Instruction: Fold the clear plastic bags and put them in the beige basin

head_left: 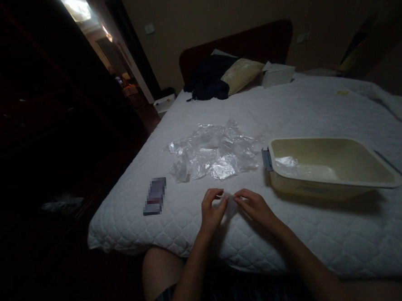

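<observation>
Pinching a small, thin piece of clear plastic film point(230, 203) between both hands, I am working low in the middle of the frame, right at the near edge of the white quilted bed point(328, 233). My left hand point(212, 212) is closing a narrow grip on the left side of the piece, fingertips curled inward, and my right hand point(255, 205) is holding the right side the same way, the two sets of fingertips nearly meeting. The piece is sitting just above the quilt; I cannot tell whether it is touching it.

Lying just above my hands, toward the centre of the frame, is a crumpled heap of clear plastic bags point(213, 152). To the right of it is standing a shallow beige plastic basin point(352, 177), with another bit of clear plastic point(286, 163) resting inside at its left end. To the left of my hands a small dark rectangular packet point(155, 196) is lying flat on the quilt, well apart from the heap.
</observation>
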Demonstrator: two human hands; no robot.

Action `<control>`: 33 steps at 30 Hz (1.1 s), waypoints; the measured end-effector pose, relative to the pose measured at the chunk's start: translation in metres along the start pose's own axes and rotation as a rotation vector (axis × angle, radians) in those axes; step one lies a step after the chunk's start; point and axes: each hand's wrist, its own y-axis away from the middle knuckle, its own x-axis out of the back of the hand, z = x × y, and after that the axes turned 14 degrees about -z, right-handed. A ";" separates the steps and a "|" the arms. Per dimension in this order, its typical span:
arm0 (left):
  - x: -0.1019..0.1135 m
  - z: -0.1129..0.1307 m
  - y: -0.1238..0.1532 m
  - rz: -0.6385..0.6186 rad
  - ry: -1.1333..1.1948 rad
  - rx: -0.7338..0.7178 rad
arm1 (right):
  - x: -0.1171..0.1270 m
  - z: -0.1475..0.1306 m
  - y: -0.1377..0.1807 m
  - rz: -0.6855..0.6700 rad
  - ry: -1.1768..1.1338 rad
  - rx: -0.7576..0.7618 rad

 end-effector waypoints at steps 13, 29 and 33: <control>0.006 0.010 0.004 -0.404 0.697 0.415 | 0.025 -0.015 0.004 -0.051 -0.261 -0.163; -0.006 0.005 0.007 -0.321 0.713 0.519 | 0.031 -0.008 0.002 -0.108 -0.278 -0.262; -0.006 0.004 0.004 -0.354 0.636 0.488 | 0.032 -0.009 0.000 -0.180 -0.313 -0.189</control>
